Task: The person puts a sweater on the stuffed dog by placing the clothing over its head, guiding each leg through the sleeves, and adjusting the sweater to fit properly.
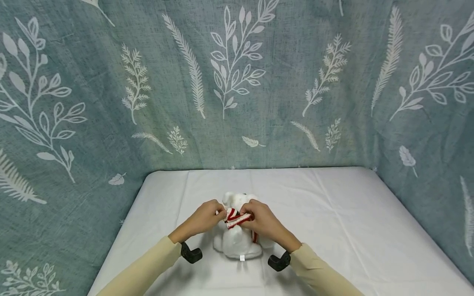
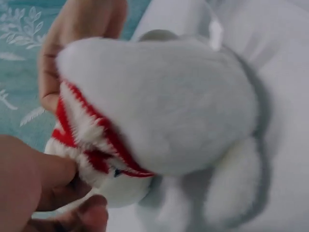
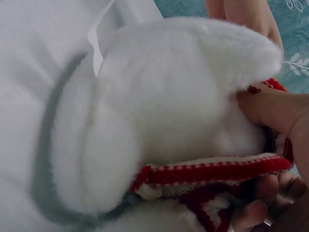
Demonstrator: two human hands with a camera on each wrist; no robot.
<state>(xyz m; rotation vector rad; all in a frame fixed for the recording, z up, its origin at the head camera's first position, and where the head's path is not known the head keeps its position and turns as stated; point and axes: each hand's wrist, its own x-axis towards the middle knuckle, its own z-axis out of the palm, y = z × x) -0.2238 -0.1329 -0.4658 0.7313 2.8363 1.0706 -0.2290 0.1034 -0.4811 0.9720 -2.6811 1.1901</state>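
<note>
A white plush toy [image 1: 238, 242] sits upright near the middle of the table, a red-and-white knitted scarf [image 1: 237, 221] about its neck. At the toy's left side my left hand [image 1: 205, 217] pinches the scarf; the left wrist view shows thumb and fingers at the striped knit [image 2: 99, 145]. My right hand [image 1: 263, 220] grips the scarf on the other side. In the right wrist view its thumb lies against the white fur [image 3: 188, 96], with the fingers curled under the red-edged band [image 3: 217, 171]. One scarf end hangs down at the toy's right.
A white cloth [image 1: 318, 230] with fold creases covers the table. Green-blue curtains [image 1: 259, 139] with white leaf prints stand behind and at both sides. A small white tag [image 1: 242, 258] sticks out at the toy's base. Black camera mounts [image 1: 191, 253] sit on both wrists.
</note>
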